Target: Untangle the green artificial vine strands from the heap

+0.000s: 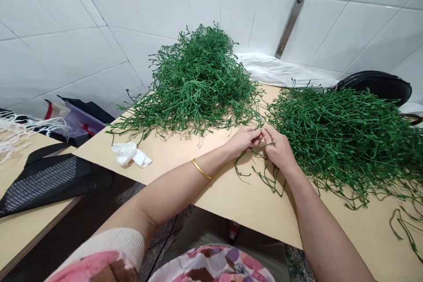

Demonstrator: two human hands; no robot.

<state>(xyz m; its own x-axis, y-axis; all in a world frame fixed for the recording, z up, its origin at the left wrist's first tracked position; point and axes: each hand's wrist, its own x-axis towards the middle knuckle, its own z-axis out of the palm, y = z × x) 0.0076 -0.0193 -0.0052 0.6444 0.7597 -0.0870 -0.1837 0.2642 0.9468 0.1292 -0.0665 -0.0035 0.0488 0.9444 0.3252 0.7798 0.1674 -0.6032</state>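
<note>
The left hand (243,140) and right hand (279,147) had their grips closed, fingertip to fingertip, on a thin green sprig (264,175) above the counter (228,198), beside a heap of sprigs (343,141).

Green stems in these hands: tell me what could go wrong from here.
The stem pinched between the left hand and right hand sits right beside the right-hand pile, so its branches could snag and tangle there. The loose sprigs might get swept off the table. The gold bangle could catch passing stems.
</note>
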